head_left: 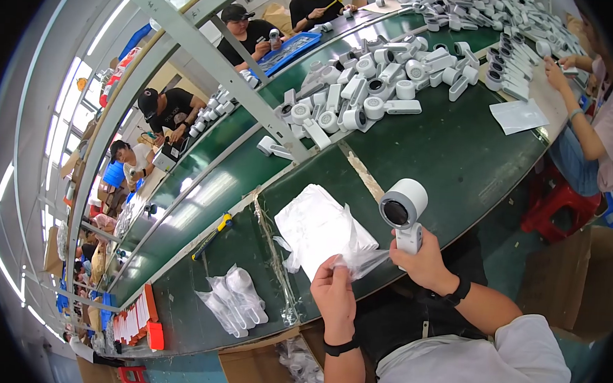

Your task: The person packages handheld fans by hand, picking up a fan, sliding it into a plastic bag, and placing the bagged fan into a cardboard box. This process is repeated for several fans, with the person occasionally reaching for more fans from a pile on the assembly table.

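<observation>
A white handheld fan (404, 202) with a dark round centre stands upright in my right hand (424, 263), whose fingers wrap round its handle. My left hand (333, 297) pinches a clear plastic bag (366, 261), which stretches across towards the fan's handle. Whether the bag touches the handle is hard to see. Just beyond my left hand, a stack of white plastic bags (315, 223) lies on the green worktable (454, 154). Further left rest several bagged fans (235, 300), side by side.
Many loose fans (374, 84) are heaped across the table's far side. A yellow-handled tool (214, 235) lies left of the bags. An open cardboard box (262, 369) with bagged items stands below the near edge. A metal frame (239, 84) crosses overhead. Co-workers sit along the line.
</observation>
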Demonstrator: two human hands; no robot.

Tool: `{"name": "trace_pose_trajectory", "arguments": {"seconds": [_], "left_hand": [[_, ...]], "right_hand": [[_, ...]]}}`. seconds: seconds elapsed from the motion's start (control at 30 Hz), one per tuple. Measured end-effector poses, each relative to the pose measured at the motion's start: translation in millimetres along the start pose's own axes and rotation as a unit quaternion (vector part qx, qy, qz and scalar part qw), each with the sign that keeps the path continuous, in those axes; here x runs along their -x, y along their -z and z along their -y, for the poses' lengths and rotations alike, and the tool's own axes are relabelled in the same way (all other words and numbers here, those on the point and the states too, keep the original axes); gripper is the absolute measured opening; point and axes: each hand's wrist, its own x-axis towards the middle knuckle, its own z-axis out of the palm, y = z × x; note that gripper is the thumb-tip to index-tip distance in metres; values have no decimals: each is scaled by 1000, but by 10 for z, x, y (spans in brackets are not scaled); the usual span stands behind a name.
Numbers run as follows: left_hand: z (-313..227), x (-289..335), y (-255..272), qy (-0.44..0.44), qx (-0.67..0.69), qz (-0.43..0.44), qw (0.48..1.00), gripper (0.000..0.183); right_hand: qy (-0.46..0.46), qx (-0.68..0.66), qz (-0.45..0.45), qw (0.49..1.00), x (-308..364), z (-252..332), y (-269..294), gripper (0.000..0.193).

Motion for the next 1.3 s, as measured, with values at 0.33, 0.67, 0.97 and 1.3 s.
{"name": "trace_pose_trajectory", "arguments": {"seconds": [0.33, 0.67, 0.97, 1.3], "left_hand": [[12, -62, -159, -53, -117, -61, 990, 15], [-85, -84, -14, -16, -148, 101, 984, 13], [3, 69, -162, -199, -255, 16, 946, 8], [146, 331, -347, -388, -368, 202, 820, 17]], "right_hand": [[129, 243, 333, 902, 60, 537, 651, 52], [-117, 294, 484, 816, -181, 554, 481, 63], [-132, 158, 243, 948, 99, 177, 183, 60], [146, 103, 150, 972, -39, -433, 97, 84]]}}
